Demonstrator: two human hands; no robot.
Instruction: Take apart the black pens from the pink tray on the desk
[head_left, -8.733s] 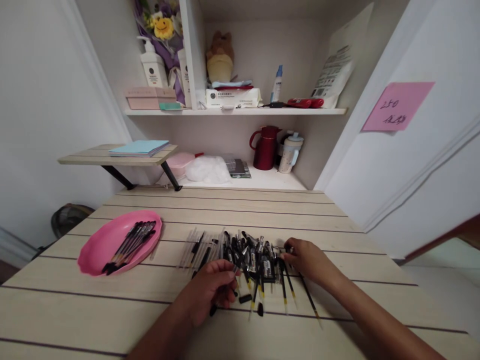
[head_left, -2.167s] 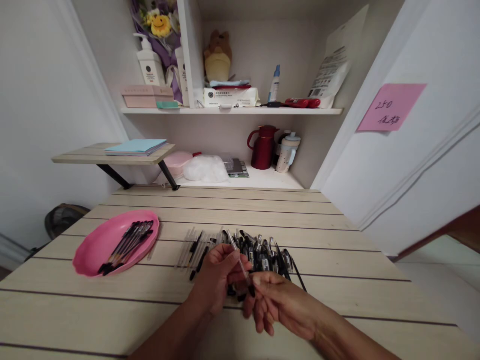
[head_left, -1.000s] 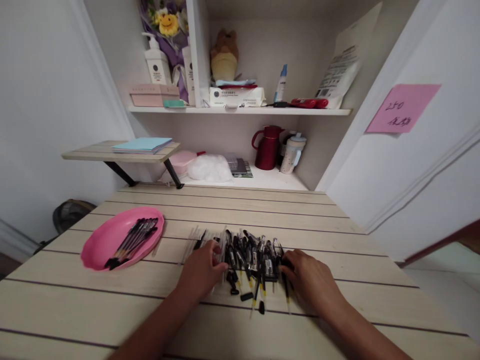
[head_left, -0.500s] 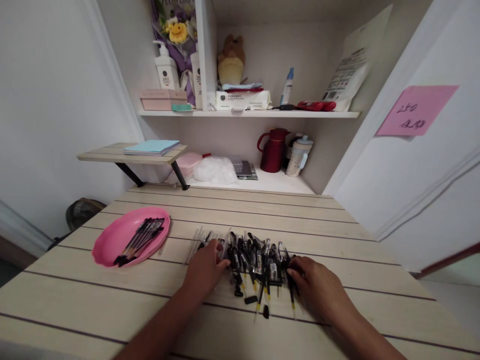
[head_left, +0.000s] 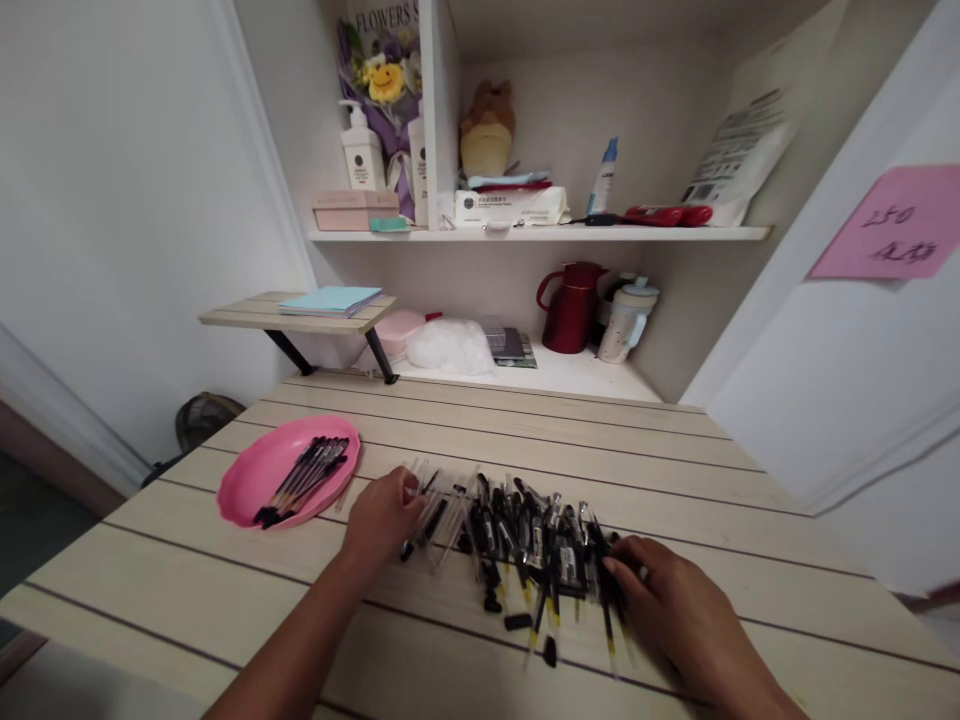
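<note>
A heap of pen parts (head_left: 536, 540) lies on the table between my hands: black caps, clear barrels and ink refills with yellow ends. My left hand (head_left: 382, 515) is at the heap's left edge, its fingers curled against the clear pen barrels (head_left: 450, 515); whether one is in its grip is hidden. At the right edge, my right hand (head_left: 671, 595) has thumb and fingers closed at the dark pen refills (head_left: 606, 600), seemingly pinching one. A loose black cap (head_left: 550, 652) lies in front of the heap. Several assembled black pens (head_left: 307, 480) rest in a pink tray (head_left: 244, 485) at left.
A small raised shelf (head_left: 240, 312) with blue paper (head_left: 330, 300) stands at the table's back left. Behind the table are a plastic bag (head_left: 450, 347), a red jug (head_left: 571, 308) and a pale bottle (head_left: 628, 320). A white shelf (head_left: 540, 235) runs above.
The camera view has shifted, moving the scene rightward in the picture. My left hand has drawn left from the heap, showing more clear barrels; my right hand stays at the right edge.
</note>
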